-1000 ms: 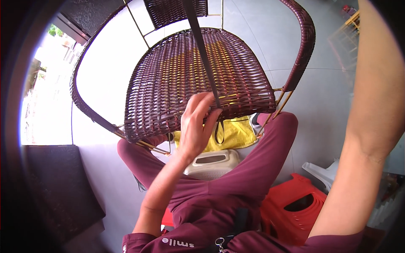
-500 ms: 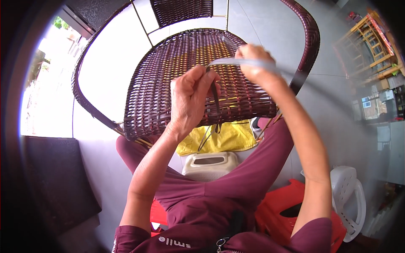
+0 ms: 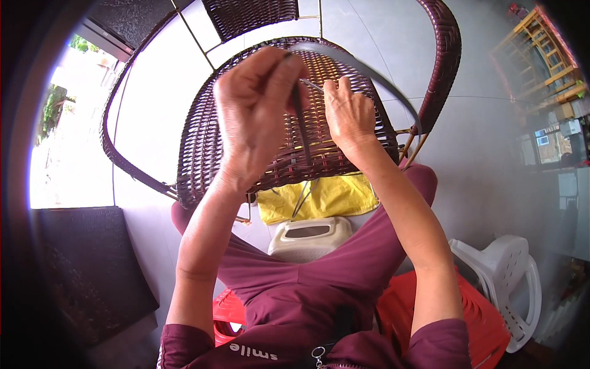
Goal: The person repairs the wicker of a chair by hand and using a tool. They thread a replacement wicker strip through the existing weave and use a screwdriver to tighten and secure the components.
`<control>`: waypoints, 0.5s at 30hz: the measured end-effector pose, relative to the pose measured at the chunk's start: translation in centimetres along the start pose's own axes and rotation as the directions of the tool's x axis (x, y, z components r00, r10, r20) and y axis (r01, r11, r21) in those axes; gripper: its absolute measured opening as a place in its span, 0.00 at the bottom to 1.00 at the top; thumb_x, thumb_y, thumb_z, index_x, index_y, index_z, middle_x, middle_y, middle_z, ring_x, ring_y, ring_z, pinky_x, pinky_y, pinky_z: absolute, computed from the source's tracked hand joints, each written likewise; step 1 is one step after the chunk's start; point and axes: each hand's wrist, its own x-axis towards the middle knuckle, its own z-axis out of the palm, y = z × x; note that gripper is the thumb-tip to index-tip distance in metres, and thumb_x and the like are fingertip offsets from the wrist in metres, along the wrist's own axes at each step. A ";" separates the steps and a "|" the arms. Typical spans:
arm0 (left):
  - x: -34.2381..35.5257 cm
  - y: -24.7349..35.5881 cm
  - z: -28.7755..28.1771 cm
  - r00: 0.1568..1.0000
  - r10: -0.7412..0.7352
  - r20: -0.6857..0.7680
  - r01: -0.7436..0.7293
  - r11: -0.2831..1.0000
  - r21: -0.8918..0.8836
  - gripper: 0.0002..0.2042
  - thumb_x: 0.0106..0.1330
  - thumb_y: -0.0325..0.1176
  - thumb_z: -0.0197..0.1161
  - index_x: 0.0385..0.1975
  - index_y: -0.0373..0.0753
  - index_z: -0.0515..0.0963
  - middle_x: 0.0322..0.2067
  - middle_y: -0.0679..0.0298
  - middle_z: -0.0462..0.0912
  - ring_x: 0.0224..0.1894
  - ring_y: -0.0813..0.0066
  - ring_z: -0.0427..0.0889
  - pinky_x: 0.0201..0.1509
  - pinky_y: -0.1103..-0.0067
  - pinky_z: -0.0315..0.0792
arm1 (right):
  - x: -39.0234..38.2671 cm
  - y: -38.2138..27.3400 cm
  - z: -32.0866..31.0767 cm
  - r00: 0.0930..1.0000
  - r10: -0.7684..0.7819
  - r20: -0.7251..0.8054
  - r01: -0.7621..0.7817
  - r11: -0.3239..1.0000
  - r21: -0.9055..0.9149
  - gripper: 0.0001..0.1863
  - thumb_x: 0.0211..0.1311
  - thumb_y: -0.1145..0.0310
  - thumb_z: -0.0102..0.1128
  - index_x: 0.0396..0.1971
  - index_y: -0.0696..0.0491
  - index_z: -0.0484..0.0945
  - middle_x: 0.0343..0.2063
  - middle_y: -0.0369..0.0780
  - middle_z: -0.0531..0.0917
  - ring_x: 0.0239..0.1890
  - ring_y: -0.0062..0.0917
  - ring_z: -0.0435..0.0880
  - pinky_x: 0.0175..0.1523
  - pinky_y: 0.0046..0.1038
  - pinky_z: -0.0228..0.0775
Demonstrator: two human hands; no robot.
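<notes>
The brown woven chair seat (image 3: 201, 141) hangs over my lap inside a curved frame (image 3: 444, 55). My left hand (image 3: 252, 104), raised over the seat, is closed in a pinch on a dark flat strip (image 3: 396, 92), which arches rightward and also drops to the seat's front. My right hand (image 3: 349, 117) is closed on a thin metal tool (image 3: 312, 84), just right of my left hand over the weave. The tool's far end is hidden by my left fingers and the strip.
A yellow sack (image 3: 332, 200) and beige plastic stool (image 3: 310, 246) lie between my legs. Red plastic seats (image 3: 393, 307) and a white plastic chair (image 3: 510, 264) are beside me. A dark mat (image 3: 92, 264) is at the left, wooden furniture (image 3: 538, 49) at the right.
My right arm has come in from the far right to the seat, now holding a thin tool. My left hand has risen from the seat's front, drawing the strip up and leftward.
</notes>
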 end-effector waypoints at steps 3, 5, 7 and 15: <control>1.3 -1.2 -1.3 0.999 -0.001 -0.050 0.000 1.000 -0.022 0.10 0.67 0.30 0.55 0.28 0.32 0.80 0.17 0.65 0.79 0.18 0.83 0.77 0.20 0.86 0.69 | -0.2 0.9 1.3 0.982 -0.035 -0.188 0.033 0.999 -0.013 0.06 0.59 0.74 0.53 0.36 0.56 0.69 0.36 0.45 0.75 0.26 0.35 0.84 0.28 0.33 0.80; 2.8 -2.6 -2.1 0.998 -0.045 -0.037 0.045 0.999 -0.002 0.10 0.67 0.31 0.55 0.27 0.32 0.80 0.17 0.64 0.79 0.18 0.82 0.78 0.21 0.85 0.69 | 0.0 0.5 1.0 0.991 -0.029 -0.133 0.033 0.999 0.030 0.06 0.59 0.75 0.53 0.36 0.56 0.69 0.35 0.45 0.75 0.25 0.35 0.84 0.27 0.34 0.80; 4.1 -3.6 -2.1 0.995 -0.100 -0.015 0.101 0.994 0.045 0.11 0.66 0.34 0.57 0.29 0.32 0.79 0.19 0.64 0.79 0.20 0.79 0.78 0.26 0.83 0.71 | 0.0 0.2 1.3 0.987 -0.021 -0.158 0.029 0.998 0.047 0.04 0.60 0.75 0.52 0.34 0.55 0.70 0.32 0.44 0.76 0.24 0.36 0.84 0.26 0.34 0.78; 6.7 -6.5 -1.2 0.977 -0.171 0.127 0.174 0.985 -0.012 0.12 0.68 0.36 0.56 0.32 0.34 0.81 0.19 0.66 0.80 0.21 0.83 0.78 0.26 0.86 0.71 | 0.0 0.0 0.6 0.994 0.011 -0.113 -0.008 1.000 0.028 0.05 0.61 0.74 0.50 0.37 0.53 0.70 0.31 0.44 0.77 0.23 0.35 0.83 0.26 0.34 0.76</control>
